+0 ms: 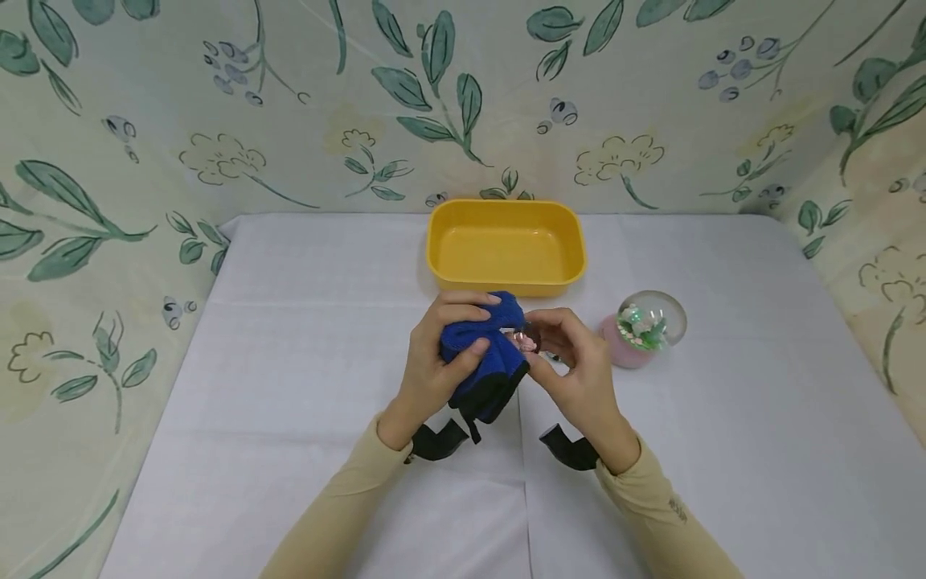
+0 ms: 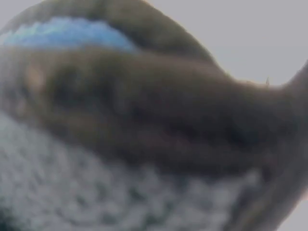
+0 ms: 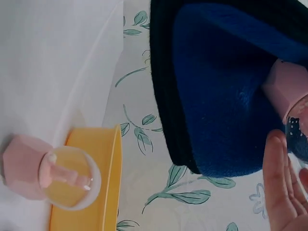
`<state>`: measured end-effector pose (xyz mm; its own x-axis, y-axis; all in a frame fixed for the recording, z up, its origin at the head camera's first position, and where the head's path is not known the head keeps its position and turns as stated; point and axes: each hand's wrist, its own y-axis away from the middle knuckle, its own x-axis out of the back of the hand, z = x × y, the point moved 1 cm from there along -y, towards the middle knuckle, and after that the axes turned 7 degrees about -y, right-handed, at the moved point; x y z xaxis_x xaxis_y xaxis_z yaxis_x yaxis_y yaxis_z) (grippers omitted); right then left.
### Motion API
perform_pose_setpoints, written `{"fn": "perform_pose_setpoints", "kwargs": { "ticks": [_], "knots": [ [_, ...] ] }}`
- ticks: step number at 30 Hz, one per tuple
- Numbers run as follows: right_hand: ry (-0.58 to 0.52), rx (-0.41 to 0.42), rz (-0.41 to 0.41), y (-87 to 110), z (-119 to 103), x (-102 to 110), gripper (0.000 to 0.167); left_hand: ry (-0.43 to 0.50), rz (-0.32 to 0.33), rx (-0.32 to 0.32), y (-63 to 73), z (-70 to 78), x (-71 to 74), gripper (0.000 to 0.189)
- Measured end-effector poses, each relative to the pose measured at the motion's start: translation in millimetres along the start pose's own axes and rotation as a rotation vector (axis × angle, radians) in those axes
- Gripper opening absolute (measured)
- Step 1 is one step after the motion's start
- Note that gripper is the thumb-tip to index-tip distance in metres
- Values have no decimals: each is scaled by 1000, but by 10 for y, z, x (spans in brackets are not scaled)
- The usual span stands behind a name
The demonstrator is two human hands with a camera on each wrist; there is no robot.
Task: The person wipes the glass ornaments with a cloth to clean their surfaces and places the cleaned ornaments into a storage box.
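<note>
My left hand (image 1: 437, 346) grips a blue cloth (image 1: 470, 338) with black edging, its fingers over the top and the thumb across the front. A small snow globe (image 1: 526, 339) is partly wrapped in the cloth. In the right wrist view its pink faceted base (image 3: 287, 85) sits against the blue fabric (image 3: 226, 106). My right hand (image 1: 582, 366) holds the globe between thumb and fingers, with fingertips (image 3: 275, 144) at the clear dome. The left wrist view is dark and blurred, with a strip of blue cloth (image 2: 67, 32) above the fingers.
Just beyond the hands, a yellow tray (image 1: 506, 288) stands at the table's back edge. Another snow globe (image 1: 629, 350), on a pink base with green and white figures inside, stands to the right of my right hand. White cloth (image 1: 289, 386) covers the table; a leaf-patterned curtain (image 1: 304, 121) hangs behind.
</note>
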<state>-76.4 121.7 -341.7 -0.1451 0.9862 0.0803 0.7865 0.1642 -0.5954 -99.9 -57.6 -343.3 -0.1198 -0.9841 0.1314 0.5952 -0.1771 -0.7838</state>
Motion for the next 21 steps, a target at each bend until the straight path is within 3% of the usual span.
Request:
{"fn": "perform_pose_setpoints", "kwargs": {
  "ticks": [4,8,11,15,21],
  "knots": [
    [36,138,-89,-21,-15,-1,64,48,41,37,-14,-13,35,33],
    [141,265,-117,-37,-31,19,55,81,26,54,-20,-9,50,34],
    [202,302,-97,-37,-30,34,53,83,0,62,-18,4,55,34],
    [236,268,-56,-21,-15,36,51,43,-50,48,-12,37,51,33],
    [192,145,8,-4,18,29,47,-14,-104,-12,-6,79,20,30]
  ]
}}
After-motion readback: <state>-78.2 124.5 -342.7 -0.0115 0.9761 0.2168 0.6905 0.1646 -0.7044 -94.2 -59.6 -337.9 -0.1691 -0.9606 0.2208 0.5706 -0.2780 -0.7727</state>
